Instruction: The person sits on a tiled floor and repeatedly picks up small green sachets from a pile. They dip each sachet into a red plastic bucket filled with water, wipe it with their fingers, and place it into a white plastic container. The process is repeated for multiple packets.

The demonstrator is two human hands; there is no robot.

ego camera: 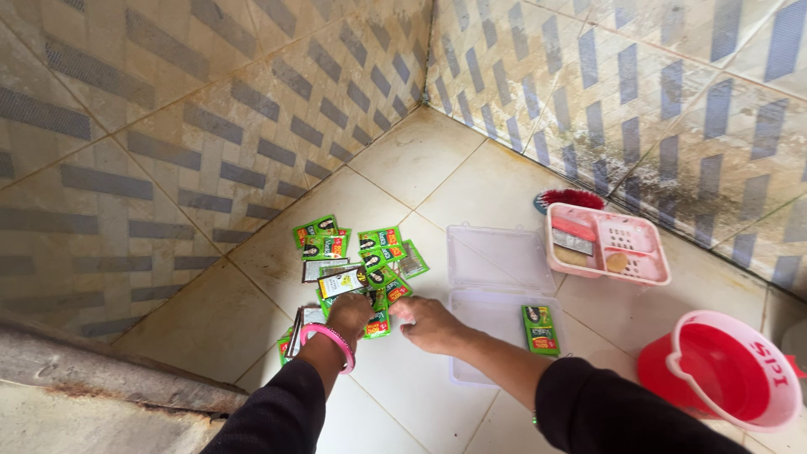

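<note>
Several small green sachets (360, 257) lie scattered on the tiled floor near the corner of two walls. My left hand (348, 313), with a pink bangle at the wrist, rests on the near edge of that pile, fingers down on the sachets. My right hand (429, 323) is beside it, fingertips on the floor touching a sachet at the pile's right edge. An open clear plastic box (496, 252) lies just right of my right hand, and one green sachet (540, 328) lies in its near half.
A pink soap tray (647, 269) with soap bars and a red brush (572, 198) behind it stand by the right wall. A red bucket with a pink rim (723, 370) is at the lower right. A concrete ledge (84, 378) runs along the lower left.
</note>
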